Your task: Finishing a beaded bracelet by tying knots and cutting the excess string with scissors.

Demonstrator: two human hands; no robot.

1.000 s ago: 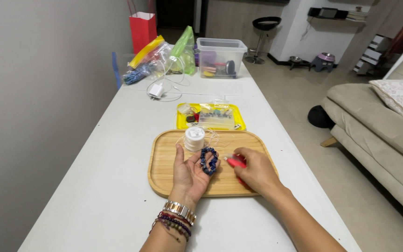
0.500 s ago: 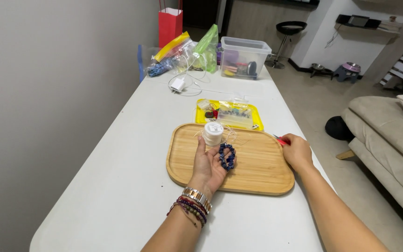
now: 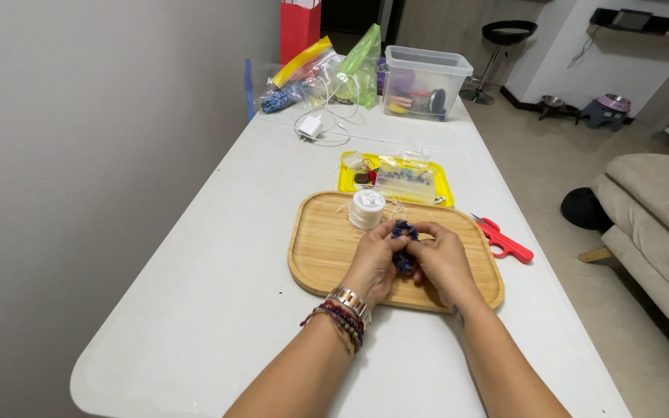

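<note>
Head view — inventory, largest first. White surface (image 3: 218,263), long axis running toward 12 o'clock; grey wall at 9 o'clock, sofa (image 3: 660,224) at 3 o'clock. Wooden tray (image 3: 319,248), centre. Clear storage bin (image 3: 425,81) and zip bags (image 3: 327,73), 12 o'clock. Yellow tray (image 3: 350,184) just beyond. Red scissors (image 3: 505,240), 3 o'clock of the tray. Cord spool (image 3: 368,209), upright. Left hand (image 3: 373,263) and right hand (image 3: 443,259) — both closed on the blue bead bracelet (image 3: 404,248), pinched between them over the tray, standing roughly vertical.
</note>
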